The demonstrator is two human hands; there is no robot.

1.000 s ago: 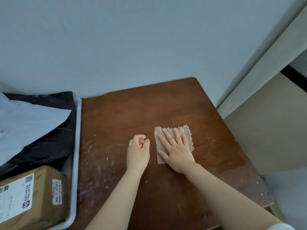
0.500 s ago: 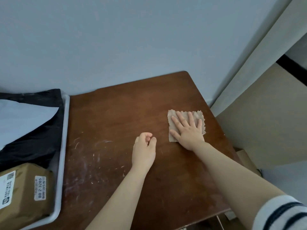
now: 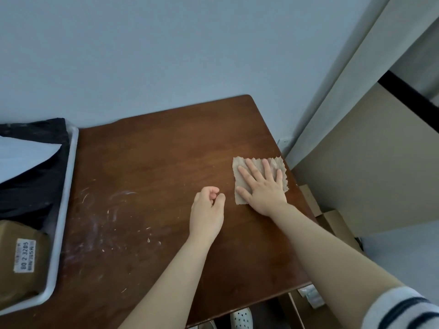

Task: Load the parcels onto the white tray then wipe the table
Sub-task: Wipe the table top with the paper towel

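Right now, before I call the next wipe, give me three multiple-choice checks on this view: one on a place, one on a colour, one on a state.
1. Where on the table does the cloth lie?
A. by its right edge
B. at its left edge
C. in the middle

2. What colour is the labelled parcel at the near end of the white tray?
A. red
B. brown
C. green

3. How does the right hand lie?
A. curled in a fist
B. lifted clear of the cloth
C. flat on the cloth, fingers spread

Answers:
1 A: the cloth's far side nearly meets the table's right edge.
2 B: its wrapping is plainly brown.
3 C: straight fingers lie pressed on the cloth.
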